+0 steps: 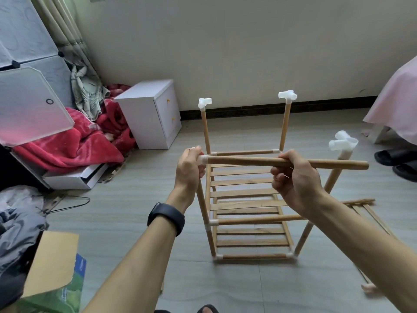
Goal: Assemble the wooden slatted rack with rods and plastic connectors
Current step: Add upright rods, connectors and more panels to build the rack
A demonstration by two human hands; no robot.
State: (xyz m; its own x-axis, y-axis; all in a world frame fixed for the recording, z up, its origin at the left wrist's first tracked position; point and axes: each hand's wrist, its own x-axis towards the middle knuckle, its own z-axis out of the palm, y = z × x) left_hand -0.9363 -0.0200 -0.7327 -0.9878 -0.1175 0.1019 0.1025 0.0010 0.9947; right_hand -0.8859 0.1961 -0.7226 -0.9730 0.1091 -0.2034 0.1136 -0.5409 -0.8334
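Seating rod (243,161): left end in the connector (203,159), free end beyond the right grip.
Left hand (189,168): curled round that connector.
Right hand (295,184): wrapped round the rod mid-length.
Risk: a crooked push could twist the upright (203,206) below the left grip, popping the joints of the rack (243,193).

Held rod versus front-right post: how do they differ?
The held rod lies level; the post stands leaning in the rack. Rod is gripped by right hand, its left end in the left connector held by left hand; no hand holds the post. Rod's right end is bare; post wears a top connector. Both are round wood.
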